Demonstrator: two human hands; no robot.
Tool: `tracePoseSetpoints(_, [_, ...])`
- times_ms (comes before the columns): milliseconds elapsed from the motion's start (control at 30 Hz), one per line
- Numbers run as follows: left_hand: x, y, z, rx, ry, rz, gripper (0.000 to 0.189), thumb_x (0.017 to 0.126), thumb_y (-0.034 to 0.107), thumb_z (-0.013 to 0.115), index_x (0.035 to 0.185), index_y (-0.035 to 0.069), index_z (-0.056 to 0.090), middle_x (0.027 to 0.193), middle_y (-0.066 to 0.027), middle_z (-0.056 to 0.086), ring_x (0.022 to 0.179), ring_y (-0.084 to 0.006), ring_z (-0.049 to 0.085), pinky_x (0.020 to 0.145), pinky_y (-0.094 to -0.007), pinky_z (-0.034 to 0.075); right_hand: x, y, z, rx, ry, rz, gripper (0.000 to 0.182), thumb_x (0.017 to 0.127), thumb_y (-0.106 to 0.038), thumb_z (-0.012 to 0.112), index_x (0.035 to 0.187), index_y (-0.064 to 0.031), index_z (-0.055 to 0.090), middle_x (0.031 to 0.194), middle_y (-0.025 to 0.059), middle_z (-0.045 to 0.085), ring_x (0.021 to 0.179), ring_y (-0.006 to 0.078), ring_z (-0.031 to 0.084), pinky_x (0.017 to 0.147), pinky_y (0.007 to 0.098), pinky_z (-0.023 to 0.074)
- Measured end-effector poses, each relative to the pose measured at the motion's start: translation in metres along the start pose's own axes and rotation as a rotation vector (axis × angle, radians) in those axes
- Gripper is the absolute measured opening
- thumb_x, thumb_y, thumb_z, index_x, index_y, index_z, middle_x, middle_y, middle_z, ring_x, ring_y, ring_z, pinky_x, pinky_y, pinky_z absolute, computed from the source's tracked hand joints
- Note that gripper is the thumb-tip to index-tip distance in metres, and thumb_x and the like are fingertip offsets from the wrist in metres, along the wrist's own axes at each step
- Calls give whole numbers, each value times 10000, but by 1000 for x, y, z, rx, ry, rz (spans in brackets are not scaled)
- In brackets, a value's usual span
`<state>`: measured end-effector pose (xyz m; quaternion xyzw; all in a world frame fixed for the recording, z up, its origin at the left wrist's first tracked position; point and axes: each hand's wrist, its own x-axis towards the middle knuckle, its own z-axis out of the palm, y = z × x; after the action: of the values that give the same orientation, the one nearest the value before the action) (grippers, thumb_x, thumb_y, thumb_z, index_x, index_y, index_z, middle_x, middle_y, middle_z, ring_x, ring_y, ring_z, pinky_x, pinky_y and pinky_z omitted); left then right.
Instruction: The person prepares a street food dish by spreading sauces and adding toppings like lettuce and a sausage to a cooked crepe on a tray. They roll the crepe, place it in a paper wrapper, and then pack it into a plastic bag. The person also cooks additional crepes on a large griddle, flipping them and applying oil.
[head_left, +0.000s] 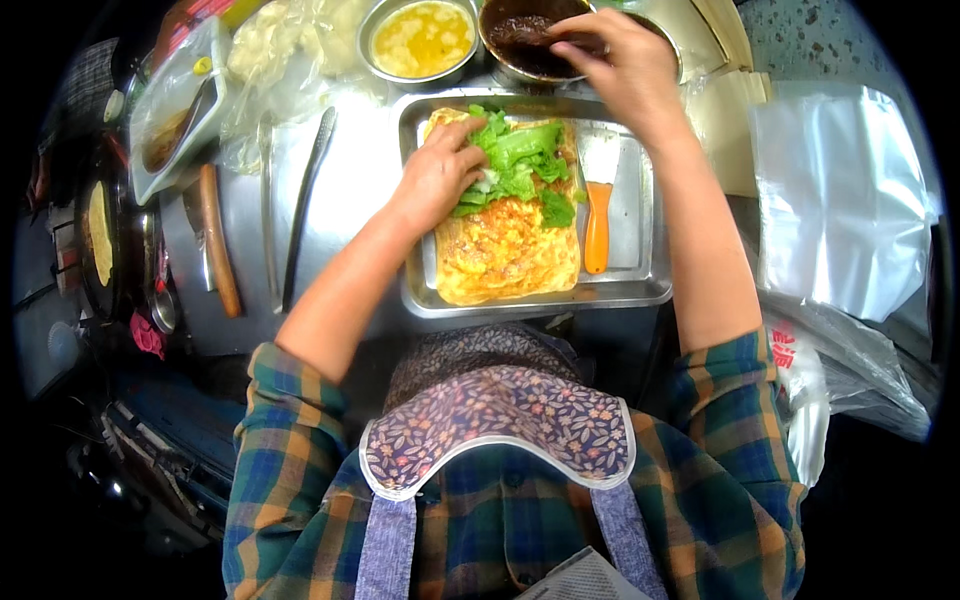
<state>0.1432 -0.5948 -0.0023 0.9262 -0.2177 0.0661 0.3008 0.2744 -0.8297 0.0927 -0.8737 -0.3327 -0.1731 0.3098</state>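
Note:
A rectangular pan-fried flatbread (510, 266) with an egg-like yellow surface and brown sauce lies in a metal tray (645, 289). Torn green lettuce leaves (525, 154) cover its far half. My left hand (444, 169) rests on the left side of the lettuce, fingers apart. An orange-handled scraper (597, 225) with a wide blade lies in the tray, right of the flatbread. My right hand (626, 64) hangs over the bowls of dark sauce (525, 37) behind the tray, thumb and fingertips near each other. Whether anything thin is between them cannot be made out.
A metal bowl of yellow liquid (424, 37) stands behind the tray. Left of it are tongs (309, 202), a wooden rolling pin (217, 240), a white plastic tub (180, 112) and bagged dough (277, 45). Clear plastic bags (840, 195) and paper bags (724, 127) lie right.

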Motion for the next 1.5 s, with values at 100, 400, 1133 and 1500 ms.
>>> tracePoseSetpoints(100, [0,-5,4,-35,22,1,212,741,38,787,931,46,693,1209,-129,672,1099,-318,604,938,-415,512,-1,4,-16,251,108,166,172,868,-143,782,1038,-128,758,942,43,726,831,171,725,732,282,557])
tracePoseSetpoints(400, [2,-10,8,-255,8,-266,555,754,16,814,1220,80,519,1088,-140,698,912,-294,686,813,-386,566,-12,-42,-61,331,103,189,183,874,-147,791,1013,-40,740,928,62,753,845,160,737,753,282,592])
tracePoseSetpoints(1133, [5,-20,16,-200,-10,-378,577,773,52,820,1246,78,490,978,-145,750,873,-303,731,759,-388,579,-126,-111,-73,241,-137,-59,229,751,-56,821,963,-37,737,965,94,721,850,231,711,732,316,584])
tracePoseSetpoints(1500, [2,-15,13,-202,-12,-334,516,731,61,852,1152,91,554,1041,-110,681,845,-252,686,760,-365,569,-92,-67,-51,685,473,456,155,944,-56,716,1077,23,724,975,77,731,862,110,658,761,252,554])
